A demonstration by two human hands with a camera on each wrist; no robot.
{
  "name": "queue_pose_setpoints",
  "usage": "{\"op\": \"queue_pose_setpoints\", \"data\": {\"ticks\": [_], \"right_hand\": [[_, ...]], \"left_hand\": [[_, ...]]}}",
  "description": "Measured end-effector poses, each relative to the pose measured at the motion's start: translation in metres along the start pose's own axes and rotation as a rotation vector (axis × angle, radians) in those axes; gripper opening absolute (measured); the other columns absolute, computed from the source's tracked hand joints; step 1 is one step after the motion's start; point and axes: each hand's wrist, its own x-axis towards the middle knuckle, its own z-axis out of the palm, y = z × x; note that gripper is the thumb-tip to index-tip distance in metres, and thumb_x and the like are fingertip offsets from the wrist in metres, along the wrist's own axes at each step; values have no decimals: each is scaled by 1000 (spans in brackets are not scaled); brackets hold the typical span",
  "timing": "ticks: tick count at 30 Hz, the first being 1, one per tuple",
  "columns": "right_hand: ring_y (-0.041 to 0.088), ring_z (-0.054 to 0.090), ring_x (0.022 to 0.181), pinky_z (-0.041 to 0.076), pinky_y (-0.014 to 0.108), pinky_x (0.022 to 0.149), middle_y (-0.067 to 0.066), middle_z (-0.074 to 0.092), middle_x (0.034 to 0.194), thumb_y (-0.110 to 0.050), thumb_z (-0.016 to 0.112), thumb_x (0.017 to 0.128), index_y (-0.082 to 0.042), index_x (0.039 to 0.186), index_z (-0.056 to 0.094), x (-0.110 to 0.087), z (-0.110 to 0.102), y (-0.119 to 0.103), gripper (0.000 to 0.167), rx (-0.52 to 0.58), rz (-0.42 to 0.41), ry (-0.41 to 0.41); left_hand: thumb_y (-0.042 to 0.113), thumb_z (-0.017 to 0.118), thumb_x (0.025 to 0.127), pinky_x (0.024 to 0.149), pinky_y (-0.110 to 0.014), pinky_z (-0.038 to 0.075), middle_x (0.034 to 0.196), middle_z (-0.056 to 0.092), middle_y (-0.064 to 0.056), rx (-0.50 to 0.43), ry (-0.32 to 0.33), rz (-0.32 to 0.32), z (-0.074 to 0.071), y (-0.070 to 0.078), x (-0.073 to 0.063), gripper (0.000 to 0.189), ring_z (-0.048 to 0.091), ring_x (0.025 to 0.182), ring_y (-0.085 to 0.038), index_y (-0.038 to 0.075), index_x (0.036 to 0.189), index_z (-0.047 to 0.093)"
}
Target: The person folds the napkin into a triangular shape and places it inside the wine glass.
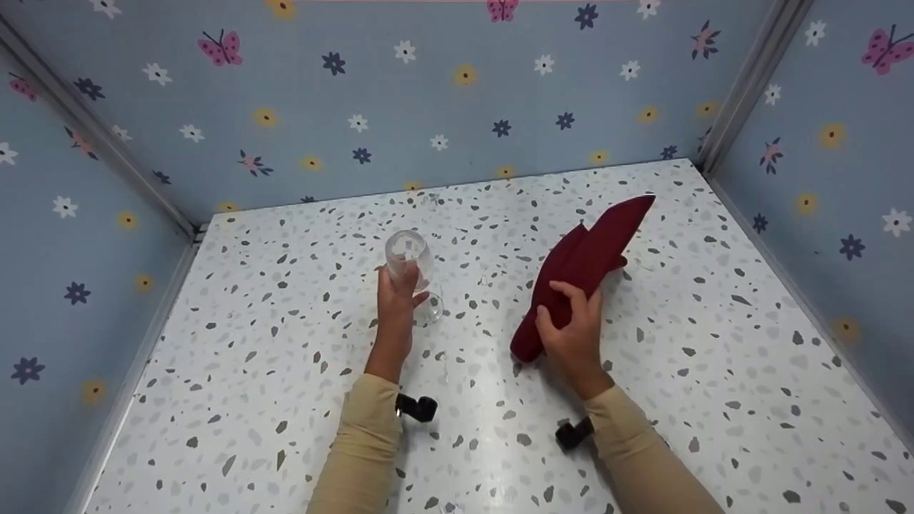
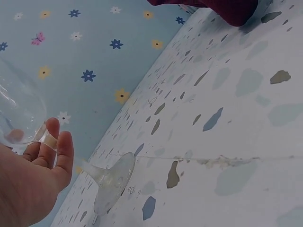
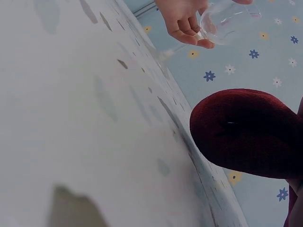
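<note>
A clear stemmed glass [image 1: 406, 246] stands bowl up on the left part of the speckled tabletop, its round foot [image 2: 116, 183] down at the surface. My left hand [image 1: 395, 307] holds it around the lower bowl and top of the stem, fingers curled in the left wrist view. To the right, a dark red folded cloth napkin [image 1: 571, 264] lies slantwise, its pointed end away from me and its thick rounded end [image 3: 241, 132] near me. My right hand [image 1: 577, 343] grips the napkin near that rounded end, thumb and forefinger on top; its other fingers are partly hidden.
The white speckled tabletop [image 1: 471, 400] is bounded by a blue flowered back wall [image 1: 400, 93] and side panels [image 1: 835, 193] with grey corner strips. A small black wrist camera [image 1: 418, 407] sits by the left sleeve, another black one [image 1: 573, 433] by the right.
</note>
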Motion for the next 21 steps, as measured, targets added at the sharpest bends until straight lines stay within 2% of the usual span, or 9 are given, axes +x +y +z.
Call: {"op": "queue_pose_setpoints", "data": {"ticks": [4, 10, 15, 21], "right_hand": [[29, 44, 128, 41, 46, 104, 21, 40, 141, 0, 76, 83, -9, 121, 64, 0, 0, -1, 41, 9, -8, -8], [27, 42, 130, 41, 46, 105, 20, 37, 144, 2, 76, 83, -10, 122, 64, -1, 0, -1, 42, 13, 1, -18], [30, 42, 127, 41, 45, 103, 24, 40, 139, 8, 75, 82, -2, 121, 63, 0, 0, -7, 42, 19, 11, -13], [39, 43, 124, 39, 51, 102, 34, 39, 135, 18, 71, 78, 9, 116, 61, 4, -1, -33, 41, 26, 5, 14]], "left_hand": [[67, 66, 85, 101, -59, 41, 137, 47, -16, 1, -5, -5, 4, -1, -1, 96, 49, 123, -34, 7, 150, 31], [73, 67, 79, 100, -59, 41, 139, 46, -17, 3, -17, 0, 9, -2, -4, 107, 48, 123, -31, 5, 152, 29], [76, 66, 78, 100, -61, 40, 138, 47, -16, 11, -31, 9, 13, -3, -6, 106, 48, 125, -33, 7, 150, 31], [74, 63, 82, 96, -54, 46, 135, 49, -15, 44, -28, 16, 18, -1, -9, 98, 50, 121, -32, 8, 148, 35]]}}
